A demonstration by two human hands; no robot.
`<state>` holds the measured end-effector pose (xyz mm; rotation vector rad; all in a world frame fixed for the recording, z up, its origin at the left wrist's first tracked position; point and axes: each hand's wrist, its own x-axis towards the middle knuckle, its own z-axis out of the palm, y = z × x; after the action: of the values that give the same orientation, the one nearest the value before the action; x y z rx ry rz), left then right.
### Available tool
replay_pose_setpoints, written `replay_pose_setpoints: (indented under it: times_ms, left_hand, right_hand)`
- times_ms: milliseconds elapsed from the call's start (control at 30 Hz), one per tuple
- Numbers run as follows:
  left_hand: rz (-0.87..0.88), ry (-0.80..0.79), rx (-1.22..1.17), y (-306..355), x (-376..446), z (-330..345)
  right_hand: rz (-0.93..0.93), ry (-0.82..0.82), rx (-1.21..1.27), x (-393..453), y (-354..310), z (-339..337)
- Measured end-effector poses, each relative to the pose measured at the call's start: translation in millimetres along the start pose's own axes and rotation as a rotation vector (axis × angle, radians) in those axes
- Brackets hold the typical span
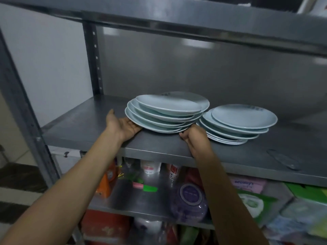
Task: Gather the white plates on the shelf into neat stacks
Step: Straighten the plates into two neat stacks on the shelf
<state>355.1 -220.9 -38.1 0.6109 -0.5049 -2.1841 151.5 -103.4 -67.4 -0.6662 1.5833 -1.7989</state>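
Two uneven piles of white plates stand on the grey metal shelf. The left pile holds several plates shifted sideways over one another. My left hand lies palm up with its fingers slid under that pile's left rim. My right hand grips the pile's lower right edge, fingers curled beneath the bottom plates. The right pile, also several plates and skewed, stands just right of my right hand, untouched.
A flat dark utensil lies near the shelf's front right edge. The shelf above hangs low over the plates. A lower shelf holds cups, an orange pack and a purple tub.
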Motion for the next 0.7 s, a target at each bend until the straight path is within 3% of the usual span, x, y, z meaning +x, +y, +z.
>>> replay_pose_setpoints:
  times_ms: [200, 467, 700]
  left_hand:
    - [-0.058, -0.033, 0.038, 13, -10, -13]
    - [-0.088, -0.080, 0.052, 19, -37, -27]
    - [-0.085, -0.102, 0.058, 18, -54, -34]
  right_hand:
    - [0.039, -0.024, 0.122, -23, -6, 3]
    - [0.065, 0.074, -0.015, -45, 3, 13]
    - [0.055, 0.045, -0.008, -64, 4, 13]
